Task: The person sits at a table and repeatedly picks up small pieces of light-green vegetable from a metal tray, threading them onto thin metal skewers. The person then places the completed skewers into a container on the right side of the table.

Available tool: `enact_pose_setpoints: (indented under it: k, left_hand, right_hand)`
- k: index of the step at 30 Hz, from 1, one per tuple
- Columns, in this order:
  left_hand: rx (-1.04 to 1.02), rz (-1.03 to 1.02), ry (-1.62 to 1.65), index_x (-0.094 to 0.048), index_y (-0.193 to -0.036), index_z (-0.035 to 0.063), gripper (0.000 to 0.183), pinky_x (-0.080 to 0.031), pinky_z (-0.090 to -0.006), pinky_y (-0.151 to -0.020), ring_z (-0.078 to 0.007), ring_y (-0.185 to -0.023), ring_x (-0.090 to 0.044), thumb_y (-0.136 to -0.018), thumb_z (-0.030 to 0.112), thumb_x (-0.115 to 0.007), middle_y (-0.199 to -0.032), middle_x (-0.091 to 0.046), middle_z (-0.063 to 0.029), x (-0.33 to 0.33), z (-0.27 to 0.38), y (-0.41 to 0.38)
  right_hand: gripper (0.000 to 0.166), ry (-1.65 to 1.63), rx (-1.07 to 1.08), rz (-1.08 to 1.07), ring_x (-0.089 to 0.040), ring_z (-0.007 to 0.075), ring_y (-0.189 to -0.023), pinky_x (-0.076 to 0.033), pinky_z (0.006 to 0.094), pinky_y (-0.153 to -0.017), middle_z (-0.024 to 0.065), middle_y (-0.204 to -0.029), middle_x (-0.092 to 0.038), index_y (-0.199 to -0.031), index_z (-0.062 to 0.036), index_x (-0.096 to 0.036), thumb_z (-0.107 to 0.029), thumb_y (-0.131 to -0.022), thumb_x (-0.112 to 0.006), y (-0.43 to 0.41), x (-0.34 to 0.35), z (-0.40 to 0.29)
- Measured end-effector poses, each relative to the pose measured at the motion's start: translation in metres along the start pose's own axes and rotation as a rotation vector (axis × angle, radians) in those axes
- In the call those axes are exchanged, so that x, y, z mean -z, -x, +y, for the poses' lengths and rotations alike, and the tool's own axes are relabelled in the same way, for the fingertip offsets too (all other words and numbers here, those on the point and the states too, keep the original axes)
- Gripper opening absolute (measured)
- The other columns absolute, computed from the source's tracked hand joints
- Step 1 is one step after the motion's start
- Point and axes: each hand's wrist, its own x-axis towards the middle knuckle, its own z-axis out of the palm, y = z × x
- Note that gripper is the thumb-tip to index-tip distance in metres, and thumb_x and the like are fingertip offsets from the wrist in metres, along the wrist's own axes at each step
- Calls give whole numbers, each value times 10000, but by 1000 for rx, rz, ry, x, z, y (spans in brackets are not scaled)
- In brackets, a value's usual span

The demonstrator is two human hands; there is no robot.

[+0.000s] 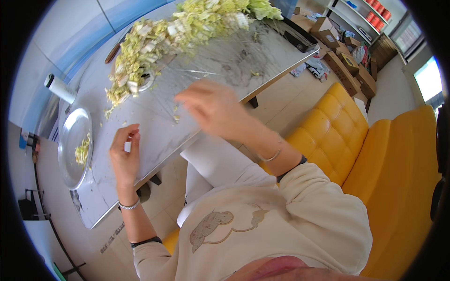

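My left hand (124, 154) hovers by the front edge of the marble-patterned table (154, 126), fingers curled towards the thumb; a small white patch shows between them, and I cannot tell if it is held. Blurred, my right hand (211, 107) is over the table further right, fingers bent; whether it holds anything is unclear. Beyond the hands lies a long heap of chopped napa cabbage (140, 45), partly over a round rim (147, 82). Left of my left hand, a round metal tray (64, 154) holds a little chopped cabbage (82, 151). Small scraps (176, 118) lie between my hands.
A wooden-handled knife (112, 52) rests behind the heap. A white bottle (61, 89) stands behind the metal tray. At the table's far right is a black tray (299, 37). A yellow padded bench (327, 130) is at the right, with cardboard boxes (341, 72) on the floor beyond.
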Motion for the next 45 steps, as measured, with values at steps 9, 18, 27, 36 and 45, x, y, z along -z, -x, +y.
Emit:
enact_pose_setpoints:
  k: [9, 18, 27, 36, 45]
  left_hand:
    - [-40, 100, 128, -652, -1007, 16, 196, -490, -278, -738, -165, -799, -598, -838, -60, -589, -892, -642, -79, -64, 26, -15]
    - [-12, 165, -37, -653, -988, 4, 168, -486, -260, -731, -140, -785, -598, -847, -59, -587, -873, -638, -67, -72, 31, -16]
    - [23, 214, -62, -656, -941, -3, 182, -495, -267, -689, -176, -741, -597, -813, -105, -576, -854, -638, -101, -70, 30, -16]
    - [-112, 243, 117, -642, -940, 10, 234, -509, -344, -660, -298, -770, -617, -767, -128, -565, -849, -627, -137, -71, 15, -19]
    - [-119, 298, 79, -656, -928, 9, 199, -510, -300, -630, -234, -727, -621, -790, -113, -581, -848, -637, -108, -62, 17, -7]
  right_hand:
    - [143, 671, -573, 291, -670, 307, -779, -528, 403, -678, 104, -852, -691, -883, -199, -714, -221, -811, -592, 0, 177, 253]
    - [219, 832, -905, -257, -634, 297, -1014, -503, 405, -866, 94, -1039, -684, -955, -190, -708, -219, -744, -658, -1, 228, 401]
    - [199, 1003, -715, -423, -636, 385, -916, -499, 450, -827, 235, -923, -666, -848, -9, -677, -155, -759, -574, -3, 227, 474]
    - [303, 1222, -571, -553, -614, 447, -952, -508, 508, -797, 294, -1044, -616, -1102, 35, -540, -163, -890, -454, 44, 341, 543]
    - [204, 839, -706, -355, -612, 383, -950, -459, 438, -797, 234, -990, -625, -1033, -25, -589, -148, -902, -493, 57, 359, 426]
